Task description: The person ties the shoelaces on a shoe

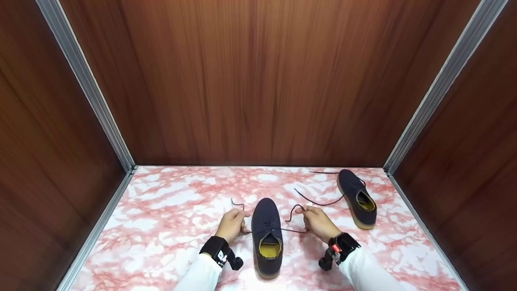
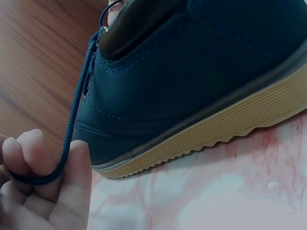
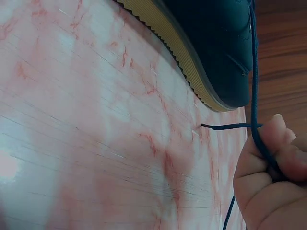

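A dark navy shoe (image 1: 266, 214) with a yellow insole and ribbed tan sole stands upright between my hands, toe pointing away. My left hand (image 1: 232, 224) grips one end of its shoelace (image 2: 72, 115) on the shoe's left, the lace running between curled fingers. On the other side my right hand (image 1: 319, 223) holds the other lace end (image 3: 254, 72), wrapped in its fingers. Both laces stretch out sideways from the top eyelets, and their loose tips trail past the hands. Part of each grip is hidden behind the fingers.
A matching navy shoe (image 1: 355, 198) stands at the back right, its laces (image 1: 323, 203) spread loosely to the left across the red-and-white marbled table (image 1: 169, 234). Brown wood-grain panels (image 1: 258, 81) with grey metal corner strips (image 1: 93, 89) enclose the table at the back and both sides.
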`<state>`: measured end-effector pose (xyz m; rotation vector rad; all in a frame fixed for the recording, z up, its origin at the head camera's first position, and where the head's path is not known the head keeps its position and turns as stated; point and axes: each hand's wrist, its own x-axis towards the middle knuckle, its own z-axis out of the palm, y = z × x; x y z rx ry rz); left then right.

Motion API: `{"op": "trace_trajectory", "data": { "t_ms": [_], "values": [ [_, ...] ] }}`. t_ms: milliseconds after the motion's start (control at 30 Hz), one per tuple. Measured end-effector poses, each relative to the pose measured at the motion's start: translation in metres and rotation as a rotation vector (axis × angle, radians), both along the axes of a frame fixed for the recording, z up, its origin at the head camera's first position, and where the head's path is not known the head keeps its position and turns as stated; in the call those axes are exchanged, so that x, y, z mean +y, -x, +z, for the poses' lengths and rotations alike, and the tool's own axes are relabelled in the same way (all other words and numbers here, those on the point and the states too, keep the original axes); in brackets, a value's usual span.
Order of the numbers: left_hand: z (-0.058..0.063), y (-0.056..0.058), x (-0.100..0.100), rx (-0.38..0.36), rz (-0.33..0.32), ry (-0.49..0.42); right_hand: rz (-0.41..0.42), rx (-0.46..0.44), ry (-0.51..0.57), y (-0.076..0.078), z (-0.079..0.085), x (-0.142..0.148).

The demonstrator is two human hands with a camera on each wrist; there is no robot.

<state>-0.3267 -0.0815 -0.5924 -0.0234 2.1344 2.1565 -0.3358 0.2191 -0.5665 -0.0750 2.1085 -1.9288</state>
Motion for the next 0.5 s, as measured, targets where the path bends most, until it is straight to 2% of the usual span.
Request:
{"op": "trace_trajectory", "data": {
  "t_ms": [167, 367, 500],
  "values": [
    [-0.0005, -0.0013, 0.0005, 0.000, -0.026, 0.002, 0.027, -0.011, -0.002, -0.0001, 0.0002, 0.0001],
    [0.0000, -0.0044, 0.0012, 0.014, -0.046, 0.097, 0.054, 0.038, -0.052, 0.0006, 0.0019, 0.0036],
    [0.0013, -0.0063, 0.0018, -0.003, -0.087, 0.140, 0.060, 0.047, -0.063, 0.0021, 0.0020, 0.0051]
  ]
}}
